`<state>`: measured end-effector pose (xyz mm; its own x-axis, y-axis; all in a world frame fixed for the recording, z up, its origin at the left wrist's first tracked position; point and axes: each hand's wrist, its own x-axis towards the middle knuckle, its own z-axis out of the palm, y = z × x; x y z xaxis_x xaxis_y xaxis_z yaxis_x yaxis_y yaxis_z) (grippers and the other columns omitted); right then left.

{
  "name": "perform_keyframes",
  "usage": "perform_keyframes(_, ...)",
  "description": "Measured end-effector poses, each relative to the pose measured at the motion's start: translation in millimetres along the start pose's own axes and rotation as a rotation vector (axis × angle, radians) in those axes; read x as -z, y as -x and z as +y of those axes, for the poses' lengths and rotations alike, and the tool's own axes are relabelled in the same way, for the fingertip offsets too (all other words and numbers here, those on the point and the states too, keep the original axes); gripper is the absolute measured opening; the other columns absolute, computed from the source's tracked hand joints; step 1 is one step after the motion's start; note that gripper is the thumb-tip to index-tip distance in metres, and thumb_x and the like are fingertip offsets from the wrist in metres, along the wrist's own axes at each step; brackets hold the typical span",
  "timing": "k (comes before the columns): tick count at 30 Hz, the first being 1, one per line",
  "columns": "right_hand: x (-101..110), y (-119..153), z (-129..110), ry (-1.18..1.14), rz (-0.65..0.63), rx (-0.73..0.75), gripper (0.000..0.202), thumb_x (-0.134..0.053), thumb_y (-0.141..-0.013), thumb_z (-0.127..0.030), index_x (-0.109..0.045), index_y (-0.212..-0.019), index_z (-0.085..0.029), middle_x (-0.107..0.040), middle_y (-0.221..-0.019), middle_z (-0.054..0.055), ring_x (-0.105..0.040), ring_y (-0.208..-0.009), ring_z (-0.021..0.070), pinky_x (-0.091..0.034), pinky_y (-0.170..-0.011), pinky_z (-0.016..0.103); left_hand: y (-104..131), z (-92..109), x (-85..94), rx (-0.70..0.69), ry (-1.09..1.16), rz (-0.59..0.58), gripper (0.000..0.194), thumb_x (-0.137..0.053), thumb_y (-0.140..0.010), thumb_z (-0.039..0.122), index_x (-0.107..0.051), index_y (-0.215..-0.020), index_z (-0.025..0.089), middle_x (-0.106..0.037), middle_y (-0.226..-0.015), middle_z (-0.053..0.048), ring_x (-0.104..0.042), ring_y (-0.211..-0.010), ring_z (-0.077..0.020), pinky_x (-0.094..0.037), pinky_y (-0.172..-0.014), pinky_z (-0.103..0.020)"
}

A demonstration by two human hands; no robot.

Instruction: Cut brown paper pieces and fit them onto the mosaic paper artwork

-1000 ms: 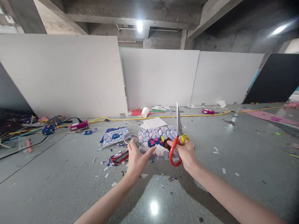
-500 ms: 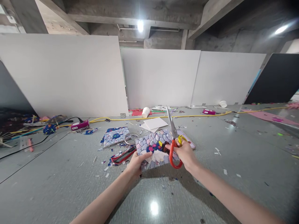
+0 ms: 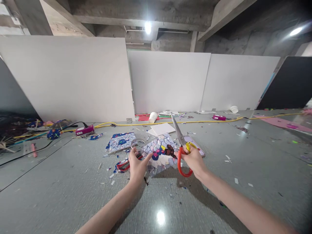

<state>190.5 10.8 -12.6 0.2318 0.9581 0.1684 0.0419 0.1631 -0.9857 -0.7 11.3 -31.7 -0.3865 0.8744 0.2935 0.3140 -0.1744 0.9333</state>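
Note:
My right hand is closed on a pair of scissors with red and yellow handles, blades pointing up and away. Its fingertips also meet the right side of a patterned sheet, printed with grey-lilac scales and bearing blue, pink, yellow and dark brown pieces. Just left of the sheet, my left hand has thumb and fingers spread, with nothing held between them. Behind the left hand lies a red cutter, partly covered. A ring of tape sits just beyond the fingers.
A blue patterned square lies to the left. White cards and a phone are behind the sheet. A paper cup lies near the white panels. A yellow cable crosses the table, where paper scraps are scattered.
My left hand has let go of the sheet's left edge and moved slightly left and up, its fingers spreading. The sheet has tilted. The scissors remain in my right hand.

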Motion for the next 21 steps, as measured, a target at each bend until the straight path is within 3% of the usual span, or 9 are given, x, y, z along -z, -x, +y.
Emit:
perform_keyframes(2,-0.6,1.5,-0.9,-0.021,-0.016,-0.034,0.045,-0.071,-0.045,-0.026,-0.027,-0.052,-0.021,-0.036,-0.049,-0.01,-0.039,-0.049,0.0077,-0.037,-0.052,0.022,-2.7,10.6,7.2,-0.308,-0.242,0.071,0.077,-0.066,-0.061,0.045,-0.029,-0.125,0.021,-0.034,-0.128,-0.014,-0.033,-0.121,-0.0309,-0.032,-0.095,-0.049)
perform_keyframes(4,-1.8,4.0,-2.1,-0.026,-0.046,-0.058,0.042,-0.07,-0.046,-0.025,-0.029,-0.052,-0.021,-0.035,-0.049,-0.01,-0.039,-0.048,0.0079,-0.037,-0.052,0.022,-3.8,22.6,11.5,-0.561,-0.383,-0.011,0.084,-0.066,-0.06,0.046,-0.024,-0.129,0.02,-0.031,-0.132,-0.014,-0.029,-0.123,-0.0297,-0.029,-0.097,-0.047)
perform_keyframes(6,-3.8,7.4,-3.8,-0.011,-0.066,-0.05,0.039,-0.069,-0.047,-0.025,-0.03,-0.052,-0.021,-0.035,-0.05,-0.01,-0.039,-0.048,0.0079,-0.038,-0.051,0.023,-4.5,31.9,11.8,-0.661,-0.478,-0.122,0.081,-0.065,-0.062,0.046,-0.027,-0.128,0.02,-0.038,-0.128,-0.013,-0.034,-0.12,-0.029,-0.028,-0.097,-0.046)
perform_keyframes(8,-6.2,11.3,-6.2,0.005,-0.081,-0.039,0.039,-0.067,-0.048,-0.025,-0.028,-0.052,-0.022,-0.035,-0.049,-0.01,-0.038,-0.047,0.0081,-0.038,-0.05,0.023,-6.3,36.8,10.0,-0.631,-0.541,-0.221,0.074,-0.065,-0.062,0.046,-0.034,-0.124,0.02,-0.047,-0.12,-0.012,-0.041,-0.114,-0.0288,-0.029,-0.095,-0.045)
perform_keyframes(10,-8.4,14.9,-8.5,-0.002,-0.105,-0.045,0.04,-0.066,-0.048,-0.024,-0.026,-0.052,-0.022,-0.037,-0.049,-0.009,-0.039,-0.047,0.0086,-0.038,-0.05,0.023,-9.8,38.1,8.5,-0.516,-0.565,-0.318,0.067,-0.065,-0.06,0.046,-0.041,-0.117,0.02,-0.054,-0.113,-0.01,-0.047,-0.106,-0.0285,-0.034,-0.09,-0.041)
perform_keyframes(14,-10.3,18.6,-9.5,-0.017,-0.137,-0.052,0.04,-0.064,-0.049,-0.023,-0.025,-0.053,-0.022,-0.039,-0.05,-0.009,-0.04,-0.049,0.0089,-0.04,-0.053,0.024,-19.6,36.2,9.2,-0.262,-0.507,-0.485,0.052,-0.064,-0.058,0.048,-0.054,-0.099,0.018,-0.062,-0.085,-0.005,-0.057,-0.078,-0.0242,-0.041,-0.063,-0.03)
perform_keyframes(21,-7.5,15.7,-3.2,0.078,-0.152,0.024,0.036,-0.065,-0.056,-0.033,-0.031,-0.054,-0.022,-0.039,-0.049,-0.008,-0.038,-0.047,0.0089,-0.036,-0.048,0.022,-34.0,36.9,8.5,-0.173,-0.418,-0.543,0.036,-0.065,-0.054,0.045,-0.058,-0.075,0.016,-0.057,-0.065,0.002,-0.053,-0.065,-0.018,-0.035,-0.053,-0.024)
